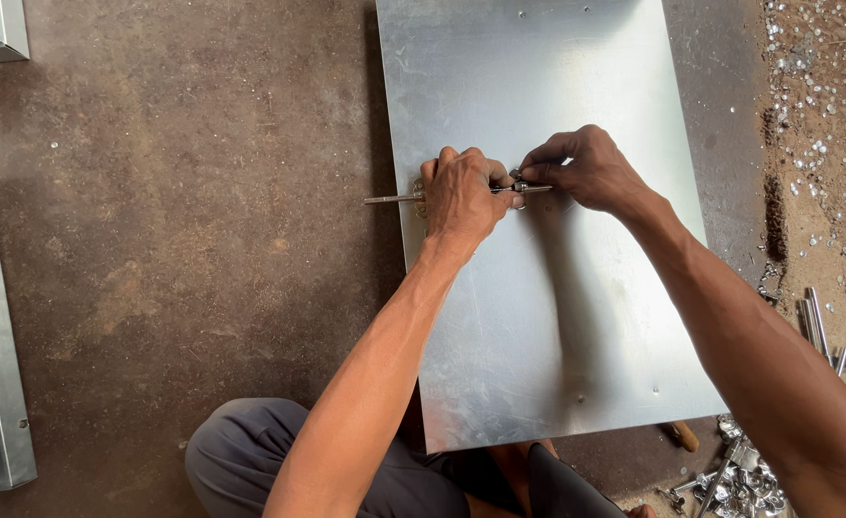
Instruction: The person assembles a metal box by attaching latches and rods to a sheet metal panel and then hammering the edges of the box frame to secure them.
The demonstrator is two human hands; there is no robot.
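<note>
Gripping metal rod (pixel 394 199) w/ left hand (pixel 461 197) fingers closed; right hand (pixel 586 171) fingers pinching rod end on steel sheet (pixel 557 317).

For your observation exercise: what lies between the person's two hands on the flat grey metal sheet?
In the head view, a thin metal rod with a small metal fitting spans the gap between left hand and right hand, over the metal sheet.

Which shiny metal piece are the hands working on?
The big flat metal sheet in the middle. Both the left hand and right hand rest on it; the folded metal channels lie untouched at left.

Soft daylight, sharp focus; mild glare on metal sheet (pixel 557 317).
</note>
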